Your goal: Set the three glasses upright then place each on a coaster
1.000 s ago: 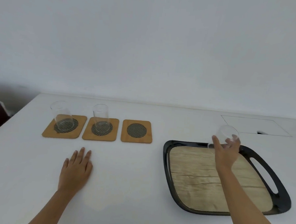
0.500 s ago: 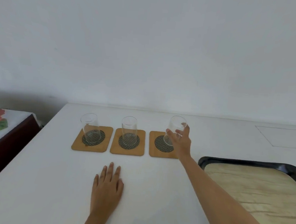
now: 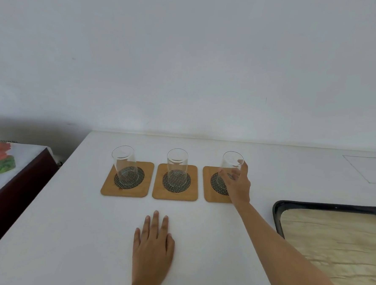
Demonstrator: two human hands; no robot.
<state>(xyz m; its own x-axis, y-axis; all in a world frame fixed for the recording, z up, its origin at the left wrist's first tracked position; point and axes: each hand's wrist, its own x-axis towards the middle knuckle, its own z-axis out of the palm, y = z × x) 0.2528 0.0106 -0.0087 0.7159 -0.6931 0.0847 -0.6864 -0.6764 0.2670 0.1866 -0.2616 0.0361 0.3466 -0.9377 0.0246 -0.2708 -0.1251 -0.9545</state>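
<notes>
Three wooden coasters with dark mesh centres lie in a row on the white table. A clear glass (image 3: 125,165) stands upright on the left coaster (image 3: 108,187). A second glass (image 3: 177,167) stands upright on the middle coaster (image 3: 157,191). The third glass (image 3: 228,169) stands on the right coaster (image 3: 208,193), and my right hand (image 3: 238,185) is wrapped around its right side. My left hand (image 3: 153,243) lies flat on the table in front of the coasters, fingers apart, holding nothing.
A black tray (image 3: 276,210) with a wood-grain inset sits at the right. A rectangular flush panel (image 3: 370,167) is at the back right of the table. A dark side table (image 3: 14,189) with a flowered cloth stands past the table's left edge.
My right hand has carried the third glass from above the tray over to the right coaster and lowered it onto the mesh. The view has shifted left. My left hand stays flat.
</notes>
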